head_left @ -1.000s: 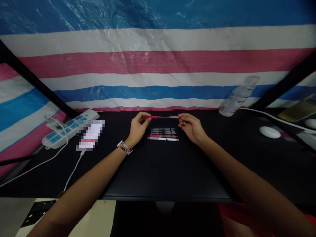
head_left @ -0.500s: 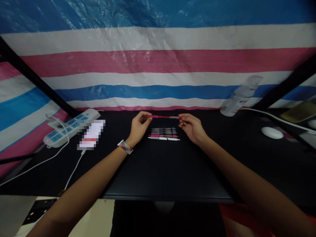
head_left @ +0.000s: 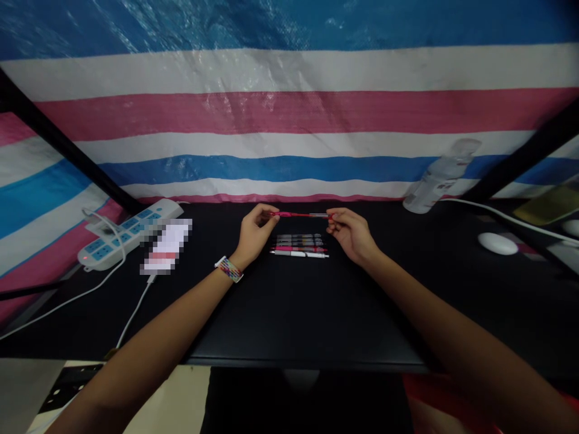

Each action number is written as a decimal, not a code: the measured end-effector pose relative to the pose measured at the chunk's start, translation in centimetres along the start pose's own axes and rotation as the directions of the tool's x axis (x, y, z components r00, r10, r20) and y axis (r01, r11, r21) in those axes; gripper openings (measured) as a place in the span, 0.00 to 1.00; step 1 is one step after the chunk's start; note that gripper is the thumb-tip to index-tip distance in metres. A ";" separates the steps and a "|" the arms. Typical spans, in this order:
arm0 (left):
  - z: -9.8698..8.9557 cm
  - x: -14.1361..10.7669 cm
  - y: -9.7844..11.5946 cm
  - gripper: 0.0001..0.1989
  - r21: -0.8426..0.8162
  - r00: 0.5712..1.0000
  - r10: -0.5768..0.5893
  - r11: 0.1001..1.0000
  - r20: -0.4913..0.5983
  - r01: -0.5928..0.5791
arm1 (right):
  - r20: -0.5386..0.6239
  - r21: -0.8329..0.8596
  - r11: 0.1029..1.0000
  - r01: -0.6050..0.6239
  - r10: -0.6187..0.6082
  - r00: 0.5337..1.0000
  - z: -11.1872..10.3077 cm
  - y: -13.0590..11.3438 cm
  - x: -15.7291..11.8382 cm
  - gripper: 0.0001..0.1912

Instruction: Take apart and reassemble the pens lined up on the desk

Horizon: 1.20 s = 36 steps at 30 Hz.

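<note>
Between my two hands a red pen is stretched out sideways, roughly level. My left hand pinches its left end, near a pink part. At the other end, the fingers of my right hand pinch the pen too, beside a clear section. Just nearer to me, several pens lie side by side in a neat row on the black table. The nearest in that row is a white pen, with a pink pen right behind it. Darker, clear-barrelled pens lie beyond them.
To the left are a white power strip with a plugged-in charger and a blurred-out phone on a white cable. A clear bottle and a white mouse stand on the right. Striped sheeting hangs behind the table.
</note>
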<state>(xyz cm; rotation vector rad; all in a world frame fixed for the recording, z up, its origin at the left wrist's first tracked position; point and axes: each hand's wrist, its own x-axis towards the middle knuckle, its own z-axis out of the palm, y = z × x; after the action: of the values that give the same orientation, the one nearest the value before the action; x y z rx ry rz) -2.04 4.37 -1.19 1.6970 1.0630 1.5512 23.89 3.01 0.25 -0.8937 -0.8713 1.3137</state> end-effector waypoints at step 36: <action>0.1 -0.5 1.0 0.08 0.050 0.988 -0.032 0.998 0.153 0.024 | 0.125 -0.209 0.975 0.071 -0.045 0.991 0.3 0.7 -0.7 0.11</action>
<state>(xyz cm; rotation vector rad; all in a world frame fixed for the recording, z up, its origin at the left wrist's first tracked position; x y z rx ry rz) -1.75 3.45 -0.61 1.7947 1.0482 1.3633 23.25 2.38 -0.29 -0.9548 -1.1405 1.2489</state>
